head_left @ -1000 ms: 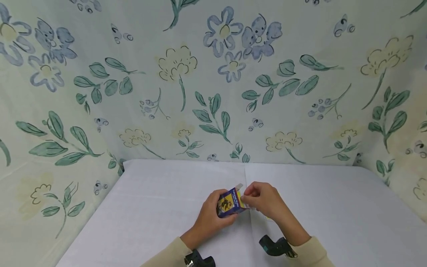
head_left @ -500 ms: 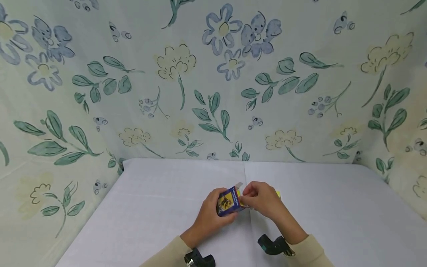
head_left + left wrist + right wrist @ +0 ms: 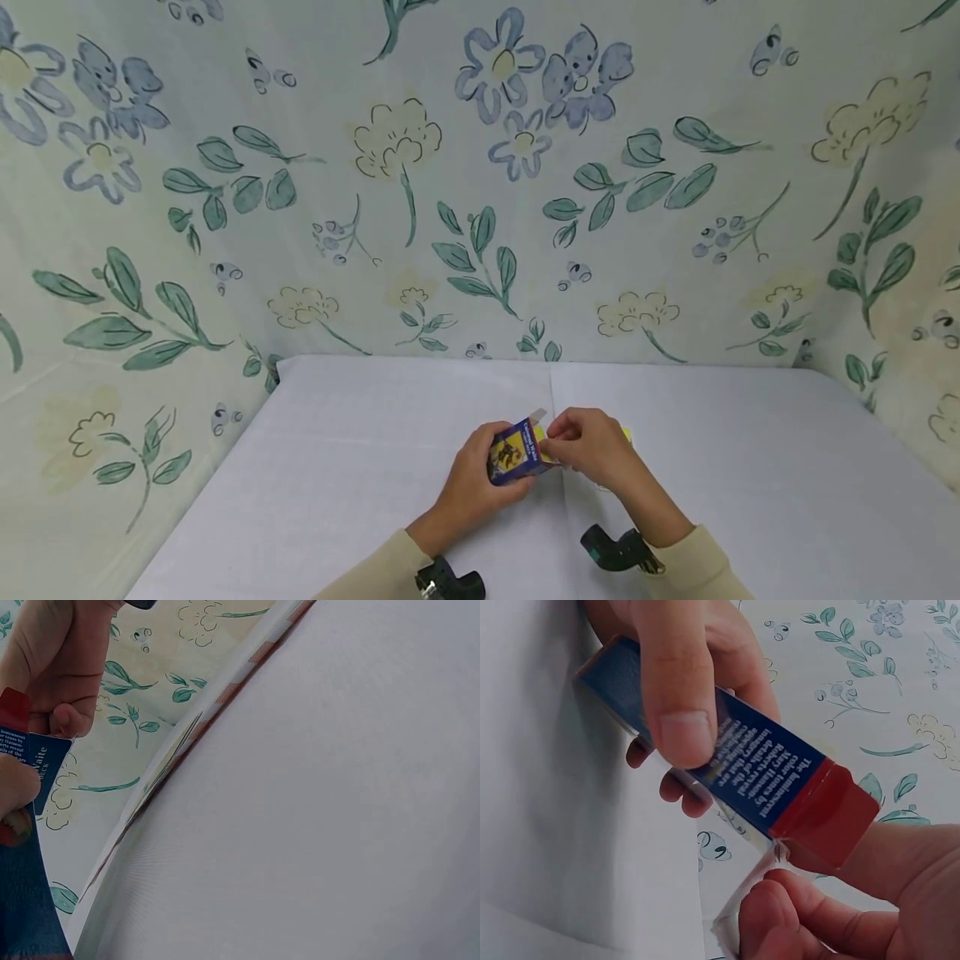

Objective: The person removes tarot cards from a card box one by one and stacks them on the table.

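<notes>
A small blue card box [image 3: 513, 454] with a yellow picture panel and the word "Waite" on it is tilted in my left hand [image 3: 477, 475]. That hand grips it around the sides; its thumb [image 3: 686, 727] presses the lettered narrow side in the right wrist view. The box's end is open, with a red flap [image 3: 832, 817] standing out. At this end my right hand [image 3: 592, 450] pinches the pale inner side of a lid flap [image 3: 742, 892] between thumb and fingers. In the left wrist view the blue lid flap [image 3: 49, 769] meets the right fingertips.
A bright yellow edge [image 3: 627, 435] shows behind the right hand, the rest hidden. White cloth covers the table [image 3: 360, 433]. Floral fabric [image 3: 465, 167] hangs behind and at both sides. Black wrist cameras [image 3: 615, 550] sit near both cuffs.
The right hand has shifted very slightly, and a yellow edge has come into sight behind it since a second ago. The left hand and the box stay nearly still.
</notes>
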Demonstrator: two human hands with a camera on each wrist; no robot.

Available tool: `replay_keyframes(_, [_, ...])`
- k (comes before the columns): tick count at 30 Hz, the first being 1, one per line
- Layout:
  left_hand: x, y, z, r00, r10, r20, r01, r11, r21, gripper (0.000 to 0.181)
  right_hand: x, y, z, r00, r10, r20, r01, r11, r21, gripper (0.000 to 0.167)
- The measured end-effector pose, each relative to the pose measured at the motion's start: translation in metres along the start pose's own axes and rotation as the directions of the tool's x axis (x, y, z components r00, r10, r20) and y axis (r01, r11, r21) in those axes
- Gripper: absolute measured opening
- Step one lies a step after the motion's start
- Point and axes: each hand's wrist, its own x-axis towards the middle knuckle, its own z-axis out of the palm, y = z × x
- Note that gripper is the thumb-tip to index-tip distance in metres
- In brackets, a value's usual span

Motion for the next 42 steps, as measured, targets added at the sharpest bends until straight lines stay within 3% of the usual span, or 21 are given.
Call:
replay_keyframes(29, [-0.001, 0.004, -0.001, 1.000, -0.017, 0.012, 0.017, 1.000, 0.017, 0.069, 0.000, 0.000, -0.014, 0.999, 0.026, 0.034, -0.028, 0.998, 0.063, 0.015])
replay_keyframes(42, [0.001, -0.001, 0.000, 1.000, 0.006, -0.004, -0.006, 1.000, 0.021, 0.068, 0.001, 0.001, -0.024, 0.999, 0.029, 0.021, -0.030, 0.998, 0.061, 0.018])
